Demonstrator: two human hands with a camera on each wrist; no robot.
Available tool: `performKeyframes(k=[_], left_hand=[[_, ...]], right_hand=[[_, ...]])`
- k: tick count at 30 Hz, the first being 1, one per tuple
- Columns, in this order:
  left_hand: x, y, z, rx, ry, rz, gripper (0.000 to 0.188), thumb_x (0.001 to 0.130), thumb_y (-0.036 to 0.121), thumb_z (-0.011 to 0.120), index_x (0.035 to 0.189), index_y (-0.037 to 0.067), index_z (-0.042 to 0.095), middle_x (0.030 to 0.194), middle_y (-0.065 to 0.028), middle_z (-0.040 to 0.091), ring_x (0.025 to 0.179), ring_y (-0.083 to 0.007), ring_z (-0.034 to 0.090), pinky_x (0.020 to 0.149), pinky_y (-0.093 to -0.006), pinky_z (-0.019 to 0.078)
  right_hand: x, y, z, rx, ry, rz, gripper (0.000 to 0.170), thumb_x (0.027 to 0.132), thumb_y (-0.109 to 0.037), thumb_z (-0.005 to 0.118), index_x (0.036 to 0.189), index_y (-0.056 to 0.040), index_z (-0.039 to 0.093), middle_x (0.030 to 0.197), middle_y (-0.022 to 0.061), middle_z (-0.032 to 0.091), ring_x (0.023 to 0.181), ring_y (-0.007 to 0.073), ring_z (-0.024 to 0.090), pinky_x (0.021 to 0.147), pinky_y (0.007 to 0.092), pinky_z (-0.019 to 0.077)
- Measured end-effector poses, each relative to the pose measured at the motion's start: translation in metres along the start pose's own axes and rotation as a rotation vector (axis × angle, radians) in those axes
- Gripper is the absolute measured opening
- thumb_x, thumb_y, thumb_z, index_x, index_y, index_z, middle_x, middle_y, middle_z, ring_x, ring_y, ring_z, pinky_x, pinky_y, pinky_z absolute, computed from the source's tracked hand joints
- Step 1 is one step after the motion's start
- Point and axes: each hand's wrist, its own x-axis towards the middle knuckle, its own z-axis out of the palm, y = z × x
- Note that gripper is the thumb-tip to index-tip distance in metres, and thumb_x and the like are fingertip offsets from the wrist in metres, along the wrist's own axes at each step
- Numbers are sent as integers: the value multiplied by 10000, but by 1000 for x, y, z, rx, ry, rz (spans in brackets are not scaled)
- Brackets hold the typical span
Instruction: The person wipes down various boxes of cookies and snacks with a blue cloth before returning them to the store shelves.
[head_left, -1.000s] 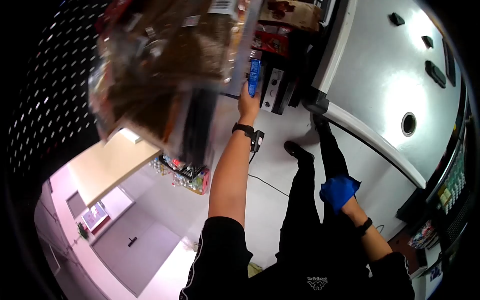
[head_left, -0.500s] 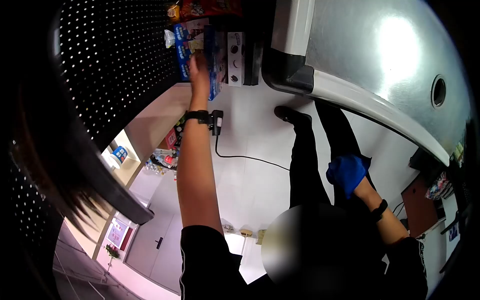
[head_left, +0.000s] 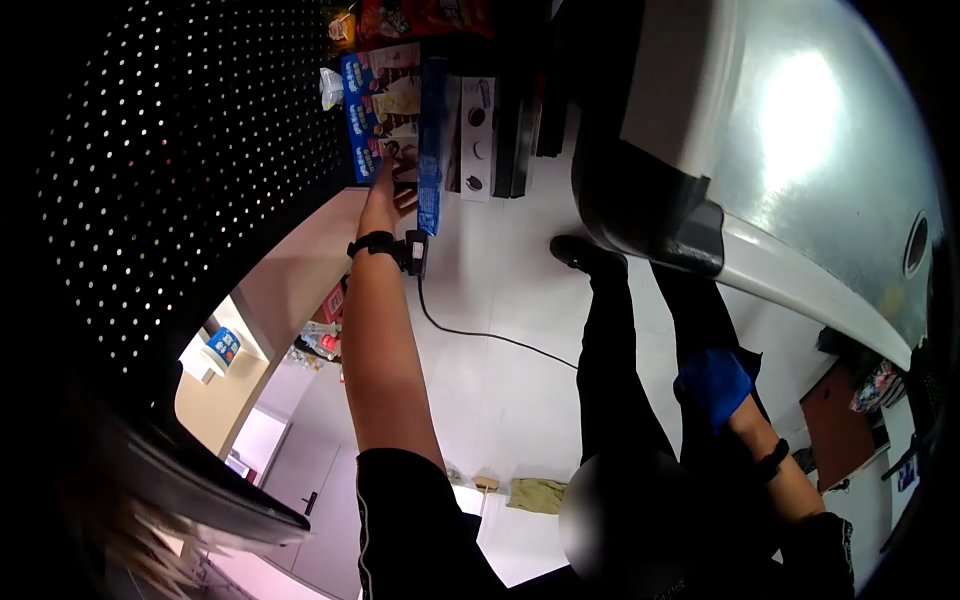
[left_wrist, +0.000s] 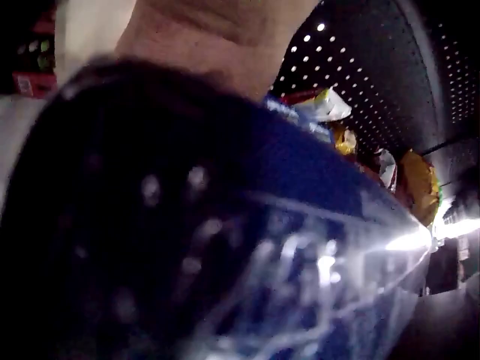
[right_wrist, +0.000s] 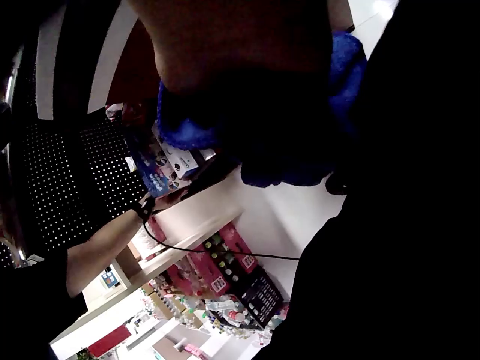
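My left hand (head_left: 385, 200) reaches in among snack boxes on a dark shelf, its fingers spread and extended. It is at the near end of several blue snack boxes (head_left: 358, 115) with pictures on them. Right beside its fingers a narrow blue box (head_left: 430, 150) stands on end. In the left wrist view a shiny blue package (left_wrist: 300, 262) fills much of the picture, and the fingers are hidden. My right hand, low by my leg, grips a blue cloth (head_left: 715, 385) that covers most of its fingers. The same blue cloth (right_wrist: 191, 131) shows in the right wrist view.
A white box with cookie pictures (head_left: 477, 135) stands right of the blue boxes. Red snack bags (head_left: 425, 18) lie behind. A black perforated panel (head_left: 200, 150) rises on the left, and a metal-topped counter (head_left: 810, 170) is at right. A black cable (head_left: 480, 333) trails from my left wrist.
My left hand has gone from a blue pack to the row of blue boxes, then drawn slightly back toward their near end. The hanging bags have left the view. The right hand keeps the cloth.
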Motion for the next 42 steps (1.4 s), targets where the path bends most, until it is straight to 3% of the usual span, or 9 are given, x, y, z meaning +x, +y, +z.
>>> performKeyframes(k=[13,17,21,24,28,31,32,36,42], left_hand=[[34,-48,-45,-168,-143,-27,586,992,525,565,1353,67,509,1282,-125,557,1094,-274,595,982,-430,494],[7,-52,-58,-257,-116,11,661,929,556,646,1369,84,497,1316,-117,554,1179,-263,578,974,-447,503],[-44,-52,-71,-447,-117,178,633,906,563,670,1361,147,528,1256,-24,633,1089,-200,595,909,-422,503],[-61,-69,-86,-563,-70,275,592,912,543,675,1330,143,550,1221,-38,644,1041,-203,611,879,-422,517],[-127,-85,-97,-728,-127,267,481,956,432,664,1303,122,547,1235,-53,629,1103,-220,614,895,-424,555],[-170,-125,-107,-737,-162,255,570,945,437,680,1371,111,488,1366,-84,575,1207,-245,604,930,-454,539],[-186,-139,-107,-754,-106,267,564,945,422,684,1371,112,484,1361,-88,579,1199,-248,608,929,-448,540],[-248,-202,-89,-892,56,316,436,906,332,755,1221,149,517,1147,-69,643,1047,-232,659,760,-372,578],[-360,-281,-74,-876,143,394,542,924,343,726,1324,105,448,1235,-120,619,1032,-269,690,786,-428,603]], right_hand=[[3,-10,3,-344,-88,-190,588,984,-149,627,1505,-57,370,1465,124,499,1311,256,519,1113,387,426],[-5,-28,7,-12,-20,-94,435,965,-141,643,1374,-64,517,1348,122,578,1236,255,562,1080,380,439],[2,-12,-1,-160,-123,-228,594,949,-144,676,1475,-65,410,1462,127,502,1313,254,523,1124,395,416],[-23,-62,23,-146,11,-408,251,940,-134,623,1181,-74,656,1221,123,646,1125,295,608,1002,395,471],[-62,-139,25,-785,22,-638,221,906,-147,633,1112,-85,688,1164,117,663,1121,307,596,1021,424,440],[-80,-145,21,-1045,152,-1115,204,923,-168,627,1098,-80,684,1123,122,649,1040,317,609,951,415,475],[-106,-178,37,-648,119,-974,152,904,-191,641,947,-57,700,1002,141,671,930,326,631,834,405,502],[-139,-241,73,-835,164,-977,276,856,-209,670,675,-4,631,736,211,610,725,382,590,660,453,456],[-191,-280,95,-677,-92,-1278,136,866,-152,626,909,-23,622,893,215,614,850,420,577,730,473,455]])
